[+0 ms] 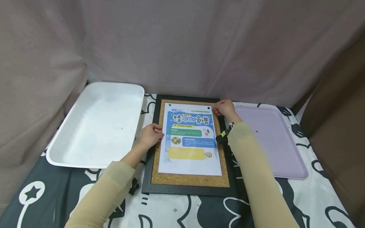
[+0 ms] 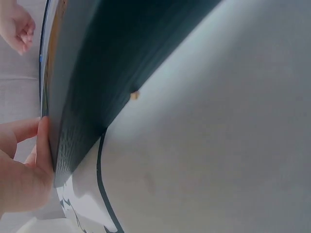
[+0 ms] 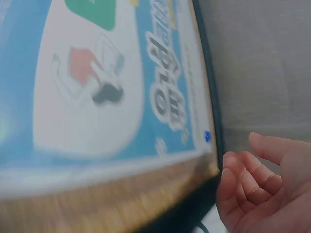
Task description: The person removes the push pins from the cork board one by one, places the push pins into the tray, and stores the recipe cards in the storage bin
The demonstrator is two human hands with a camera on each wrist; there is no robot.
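A cork board [image 1: 189,180] in a black frame [image 1: 188,189] lies at the middle of the table in the head view. On it is a printed poster [image 1: 186,142] in blue, green and yellow. A green pin [image 1: 169,104] marks its top left corner and a blue pin [image 1: 208,108] its top right; the blue pin [image 3: 207,136] shows in the right wrist view too. My left hand [image 1: 151,135] rests its fingers [image 2: 43,145] on the frame's left side. Beside the frame's upper right corner, my right hand [image 1: 226,110] has loosely curled fingers, holding nothing.
A white tray [image 1: 97,123] stands left of the board, with a few tiny specks in it. To the right lies a lilac tray [image 1: 273,142] with a small dark bit on it. Under everything is a black-and-white patterned tablecloth [image 1: 165,210]; a grey curtain [image 1: 171,47] hangs behind.
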